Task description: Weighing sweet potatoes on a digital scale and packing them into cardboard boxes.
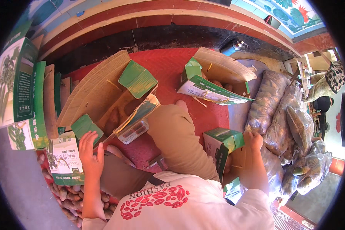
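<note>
My left hand [91, 157] has its fingers stretched and the thumb apart, resting against a green end flap [86, 128] of a large open cardboard box [94, 90]. That box stands at the left by my knee, and a few brown tubers lie in its shadowed inside. At the right, my right hand [254, 142] has its fingers closed on the raised brown flap of a smaller green-and-white cardboard box [223, 140]. What lies inside that box is mostly hidden. Ahead stands another open cardboard box [214, 90] with brown tubers in it.
Many loose tubers [71, 199] lie on the floor at the lower left. Packed boxes [15, 84] are stacked at the far left. Filled clear plastic bags [268, 101] pile up on the right. A blue flask [232, 47] stands by the back wall. A small plastic container [132, 132] is near my legs.
</note>
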`<action>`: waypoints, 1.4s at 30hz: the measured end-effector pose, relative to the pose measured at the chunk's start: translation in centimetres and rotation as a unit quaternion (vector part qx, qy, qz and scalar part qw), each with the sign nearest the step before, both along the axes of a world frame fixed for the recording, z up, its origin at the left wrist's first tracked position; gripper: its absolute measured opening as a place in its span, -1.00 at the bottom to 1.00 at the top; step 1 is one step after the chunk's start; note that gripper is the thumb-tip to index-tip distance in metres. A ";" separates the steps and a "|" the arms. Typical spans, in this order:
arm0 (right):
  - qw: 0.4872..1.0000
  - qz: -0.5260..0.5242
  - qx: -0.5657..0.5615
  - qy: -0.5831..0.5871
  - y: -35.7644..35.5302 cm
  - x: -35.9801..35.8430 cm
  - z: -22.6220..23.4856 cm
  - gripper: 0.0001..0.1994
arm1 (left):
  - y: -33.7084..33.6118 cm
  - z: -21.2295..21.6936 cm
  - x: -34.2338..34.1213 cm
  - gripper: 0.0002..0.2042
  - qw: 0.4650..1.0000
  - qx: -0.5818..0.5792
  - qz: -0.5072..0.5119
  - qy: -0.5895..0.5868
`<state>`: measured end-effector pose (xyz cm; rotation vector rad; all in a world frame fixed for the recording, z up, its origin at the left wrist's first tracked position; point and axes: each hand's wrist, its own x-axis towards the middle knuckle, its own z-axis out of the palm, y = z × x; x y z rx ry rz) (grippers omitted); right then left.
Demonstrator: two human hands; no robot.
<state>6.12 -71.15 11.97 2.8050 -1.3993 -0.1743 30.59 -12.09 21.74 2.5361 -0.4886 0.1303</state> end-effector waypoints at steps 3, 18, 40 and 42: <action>0.999 0.051 0.001 -0.014 -1.3 4.0 -0.3 -0.73 | -0.3 0.1 -0.1 -0.76 1.000 0.012 0.011 -0.011; 0.875 0.430 0.007 -0.221 2.4 20.7 3.7 -0.70 | -2.3 -0.3 -0.5 -0.71 0.993 0.060 0.072 -0.078; 0.888 0.451 0.078 -0.044 1.0 23.7 -0.7 -0.83 | -2.8 -0.1 -1.3 -0.72 0.992 0.044 0.052 -0.104; 0.896 0.437 0.059 -0.054 1.6 24.0 -0.6 -0.84 | -2.8 0.2 -1.4 -0.72 0.992 0.030 0.057 -0.105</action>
